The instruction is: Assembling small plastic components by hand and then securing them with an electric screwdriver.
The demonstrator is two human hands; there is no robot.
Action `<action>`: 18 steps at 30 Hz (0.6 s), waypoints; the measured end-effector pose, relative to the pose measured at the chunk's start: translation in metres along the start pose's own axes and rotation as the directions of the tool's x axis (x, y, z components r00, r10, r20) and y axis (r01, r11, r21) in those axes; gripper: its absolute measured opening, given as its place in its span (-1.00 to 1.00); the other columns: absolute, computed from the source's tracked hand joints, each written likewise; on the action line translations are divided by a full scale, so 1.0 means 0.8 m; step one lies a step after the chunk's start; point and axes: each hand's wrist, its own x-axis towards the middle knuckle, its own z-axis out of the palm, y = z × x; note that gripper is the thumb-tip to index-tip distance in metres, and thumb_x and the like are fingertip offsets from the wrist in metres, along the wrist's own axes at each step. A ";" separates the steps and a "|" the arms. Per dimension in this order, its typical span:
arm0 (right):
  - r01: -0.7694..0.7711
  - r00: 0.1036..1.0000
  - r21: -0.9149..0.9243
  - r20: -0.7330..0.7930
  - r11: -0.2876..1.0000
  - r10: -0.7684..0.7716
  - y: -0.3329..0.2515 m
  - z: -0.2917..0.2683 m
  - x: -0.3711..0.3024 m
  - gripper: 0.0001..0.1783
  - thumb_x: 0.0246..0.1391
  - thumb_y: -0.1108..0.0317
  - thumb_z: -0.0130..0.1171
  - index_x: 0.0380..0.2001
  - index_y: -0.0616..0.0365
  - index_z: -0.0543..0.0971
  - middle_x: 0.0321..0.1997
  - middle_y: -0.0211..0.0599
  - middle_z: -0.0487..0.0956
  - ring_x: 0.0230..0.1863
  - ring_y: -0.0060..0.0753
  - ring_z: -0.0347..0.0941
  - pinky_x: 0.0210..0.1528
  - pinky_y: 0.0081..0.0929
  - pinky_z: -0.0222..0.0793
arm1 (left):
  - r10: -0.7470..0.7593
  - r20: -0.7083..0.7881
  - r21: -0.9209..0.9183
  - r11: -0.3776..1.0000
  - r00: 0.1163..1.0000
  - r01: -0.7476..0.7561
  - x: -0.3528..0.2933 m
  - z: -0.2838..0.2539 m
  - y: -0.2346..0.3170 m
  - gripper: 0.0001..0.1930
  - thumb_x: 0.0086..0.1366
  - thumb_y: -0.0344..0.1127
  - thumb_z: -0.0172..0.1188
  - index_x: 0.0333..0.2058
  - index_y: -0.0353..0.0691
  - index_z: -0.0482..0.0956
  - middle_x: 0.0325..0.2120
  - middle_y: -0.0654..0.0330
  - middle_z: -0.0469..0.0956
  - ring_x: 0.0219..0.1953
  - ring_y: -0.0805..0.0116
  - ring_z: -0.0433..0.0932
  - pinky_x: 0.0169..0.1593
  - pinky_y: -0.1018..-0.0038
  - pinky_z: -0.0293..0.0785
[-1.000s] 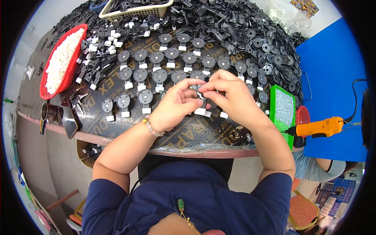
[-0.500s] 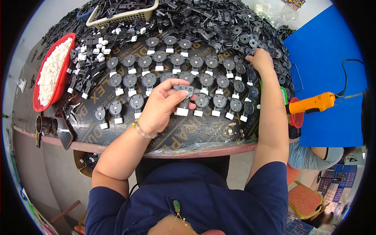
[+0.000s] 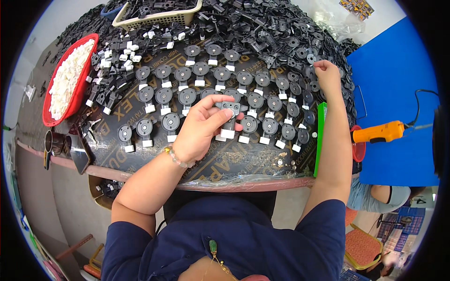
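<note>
My left hand (image 3: 202,125) is closed over the middle of the table, pinching a black plastic bracket (image 3: 230,108) between thumb and fingers. The bracket has small holes in its plate, and a white block (image 3: 228,134) sits at its lower end. Beneath and around it lie rows of black round-headed parts (image 3: 170,122) with white ends. At the far right, my right hand (image 3: 329,78) has its fingers drawn together at the edge of a pile of black discs (image 3: 293,43). Whatever its fingertips grip is too small to make out.
A red basket of white pieces (image 3: 70,79) stands at the left. Behind the rows are a heap of black parts (image 3: 243,23) and a cream basket (image 3: 159,19). On the right are a green tray (image 3: 320,140), an orange electric screwdriver (image 3: 378,132) and a blue board (image 3: 393,93).
The whole scene has shifted slightly right in view. My right hand has moved a little right along the disc pile, uncovering more of the green tray. My left hand still grips the bracket.
</note>
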 end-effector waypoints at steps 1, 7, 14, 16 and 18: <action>-0.068 0.993 0.266 0.114 0.962 0.039 -0.023 -0.005 -0.011 -0.82 0.13 0.43 0.18 -0.20 0.16 0.67 -0.33 -0.35 0.67 -0.36 -0.49 0.55 -0.32 -0.45 0.46 | -0.006 0.000 -0.041 0.999 1.000 0.006 -0.001 0.000 0.000 -0.69 0.45 -0.39 0.09 0.13 -0.25 0.41 -0.15 0.03 0.67 -0.19 0.27 0.70 -0.13 0.42 0.64; 0.024 0.910 0.579 0.326 0.815 -0.258 -0.174 -0.022 -0.123 -0.86 0.25 0.58 0.06 -0.21 0.22 0.59 -0.21 -0.42 0.57 -0.28 -0.65 0.53 -0.39 -0.66 0.46 | -0.038 0.037 -0.151 0.988 0.999 0.043 0.002 -0.002 -0.001 -0.68 0.50 -0.35 0.01 0.17 -0.24 0.38 -0.05 0.02 0.61 -0.07 0.19 0.67 -0.03 0.31 0.64; 0.161 0.834 0.684 0.291 0.711 -0.469 -0.236 -0.008 -0.179 -0.81 0.04 0.64 0.27 -0.22 0.36 0.65 0.03 -0.24 0.50 -0.13 -0.56 0.53 -0.15 -0.62 0.56 | 0.009 0.000 -0.121 0.993 1.000 -0.009 0.001 -0.005 -0.001 -0.65 0.50 -0.32 0.03 0.20 -0.23 0.37 -0.04 0.05 0.61 -0.04 0.17 0.65 0.03 0.28 0.61; 0.185 0.832 0.693 0.266 0.696 -0.486 -0.247 -0.009 -0.185 -0.71 -0.09 0.66 0.40 -0.22 0.36 0.65 0.04 -0.20 0.49 -0.05 -0.51 0.53 -0.06 -0.57 0.57 | 0.041 0.002 -0.138 0.990 0.999 -0.040 0.002 -0.007 -0.001 -0.64 0.50 -0.29 0.05 0.20 -0.21 0.39 -0.04 0.11 0.61 -0.05 0.18 0.65 0.05 0.25 0.59; 0.164 0.838 0.724 0.257 0.670 -0.482 -0.247 -0.003 -0.187 -0.70 -0.09 0.65 0.41 -0.21 0.36 0.64 0.04 -0.20 0.49 -0.04 -0.50 0.54 -0.07 -0.56 0.57 | 0.049 0.000 -0.145 0.988 0.999 -0.049 0.004 -0.009 -0.002 -0.64 0.50 -0.29 0.05 0.20 -0.21 0.39 -0.04 0.12 0.60 -0.05 0.19 0.65 0.05 0.24 0.59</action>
